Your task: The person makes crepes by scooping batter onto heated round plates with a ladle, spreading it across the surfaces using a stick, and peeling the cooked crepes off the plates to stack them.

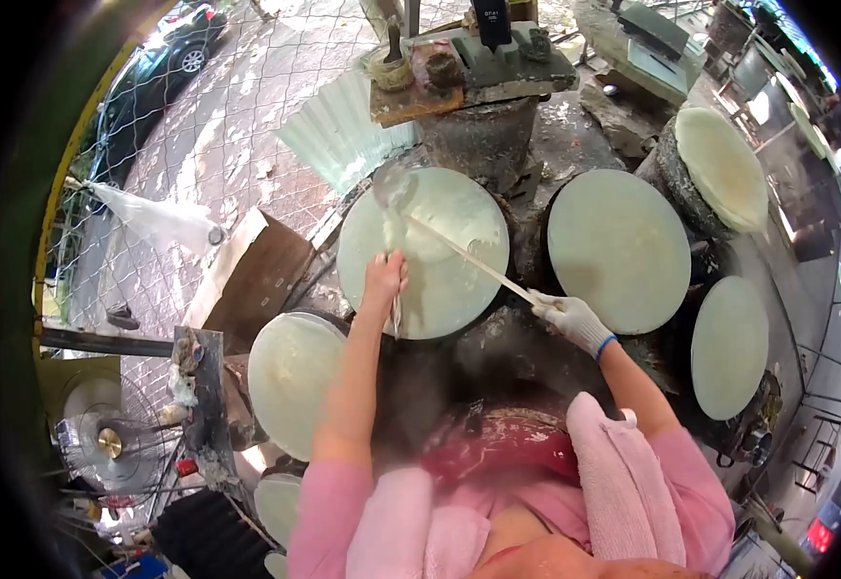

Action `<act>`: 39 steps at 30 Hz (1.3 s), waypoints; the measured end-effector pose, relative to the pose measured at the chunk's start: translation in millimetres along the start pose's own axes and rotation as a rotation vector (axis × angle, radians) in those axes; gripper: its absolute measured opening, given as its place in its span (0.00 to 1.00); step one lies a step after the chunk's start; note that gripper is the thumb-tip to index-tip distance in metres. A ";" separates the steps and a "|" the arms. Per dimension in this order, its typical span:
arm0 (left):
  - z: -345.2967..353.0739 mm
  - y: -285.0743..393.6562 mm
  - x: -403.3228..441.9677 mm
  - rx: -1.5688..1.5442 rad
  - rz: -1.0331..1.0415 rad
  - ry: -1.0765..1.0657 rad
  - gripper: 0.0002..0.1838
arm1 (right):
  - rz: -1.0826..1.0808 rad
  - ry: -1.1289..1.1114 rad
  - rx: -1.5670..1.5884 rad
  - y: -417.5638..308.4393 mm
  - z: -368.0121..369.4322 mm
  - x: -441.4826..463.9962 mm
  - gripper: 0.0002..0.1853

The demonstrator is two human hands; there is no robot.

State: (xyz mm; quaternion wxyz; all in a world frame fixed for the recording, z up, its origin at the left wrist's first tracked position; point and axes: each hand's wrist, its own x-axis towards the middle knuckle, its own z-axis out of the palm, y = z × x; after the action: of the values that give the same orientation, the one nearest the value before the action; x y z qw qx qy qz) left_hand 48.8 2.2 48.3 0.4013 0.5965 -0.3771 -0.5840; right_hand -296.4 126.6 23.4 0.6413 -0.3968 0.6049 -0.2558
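My left hand is bare and wrapped round a ladle. The ladle's blurred bowl is over the left part of a round griddle covered by a thin pale batter sheet, and its handle end sticks out below my fist. A white glove with a blue cuff covers my right hand, which grips a thin pale stick. The stick slants up and left across the sheet, its far end close to the ladle. Motion blur hides whether ladle or stick touches the surface.
More round pale sheets surround me: one at right, one lower right, one lower left, and a domed one. A cluttered stand is ahead. Left are a cardboard box, wire fence and fan. Steam rises near my waist.
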 end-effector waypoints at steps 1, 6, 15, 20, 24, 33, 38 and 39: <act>3.3 1.5 14.4 -0.012 -0.027 -0.051 0.09 | -0.039 0.084 0.038 6.4 2.9 -11.9 0.25; 9.4 -18.9 3.1 -0.027 -0.173 -0.121 0.09 | -0.006 0.239 0.245 80.8 83.4 -17.4 0.21; 13.6 -50.5 -75.0 -0.643 -0.398 0.041 0.08 | 0.056 0.182 0.235 18.3 107.9 -20.7 0.20; 16.6 -53.5 -76.7 -1.151 -0.395 -0.208 0.07 | 0.312 -0.235 0.377 -5.9 123.1 -27.9 0.22; -60.7 -96.0 -123.9 -1.680 -0.289 -0.444 0.14 | 0.127 -0.026 0.183 -43.6 44.3 -28.4 0.24; -56.7 -1.9 -259.4 -1.700 -0.101 -0.465 0.22 | 0.024 -0.010 -0.121 -14.7 12.7 -5.4 0.27; -106.8 -18.3 -339.6 -1.570 0.021 -0.173 0.20 | -0.347 -0.163 -0.946 24.5 35.1 -24.5 0.29; -119.6 -22.7 -357.6 -1.467 0.063 -0.062 0.20 | -0.345 -0.158 -0.950 13.6 52.1 -37.2 0.30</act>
State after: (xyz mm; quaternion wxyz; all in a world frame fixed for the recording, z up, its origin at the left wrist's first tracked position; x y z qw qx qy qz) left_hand 155.9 344.2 167.9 0.7030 0.1466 0.0823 -0.6911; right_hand -252.5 174.6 31.2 0.3826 -0.7567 0.5296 -0.0240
